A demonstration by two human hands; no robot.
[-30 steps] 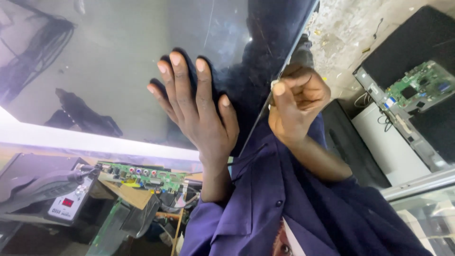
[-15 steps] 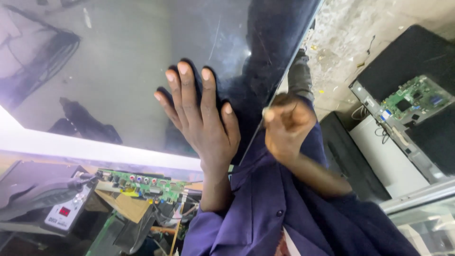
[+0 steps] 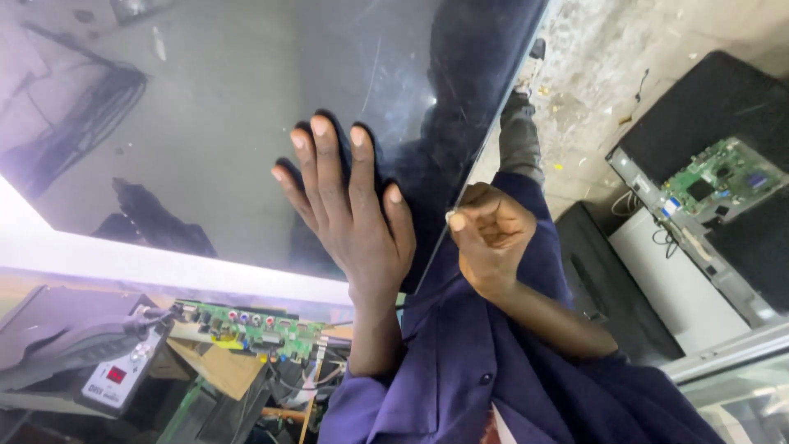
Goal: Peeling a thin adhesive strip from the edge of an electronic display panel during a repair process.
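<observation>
The glossy dark panel (image 3: 246,123) lies flat under the left hand (image 3: 353,222), fingers spread open on it. The right hand (image 3: 491,238) curls closed at the panel's edge. Below sits a green circuit board (image 3: 246,327) and a grey meter (image 3: 115,374); another board (image 3: 719,177) lies right.

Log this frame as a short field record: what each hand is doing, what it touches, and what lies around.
left hand: flat, fingers spread, palm pressed on the dark glossy screen panel
right hand: curled into a loose fist at the panel's right edge, thumb tip against the edge; whether it pinches anything cannot be told
clothing: purple sleeves
below panel: green circuit board beside a grey device with red display
floor, right: second green circuit board on a dark panel
</observation>
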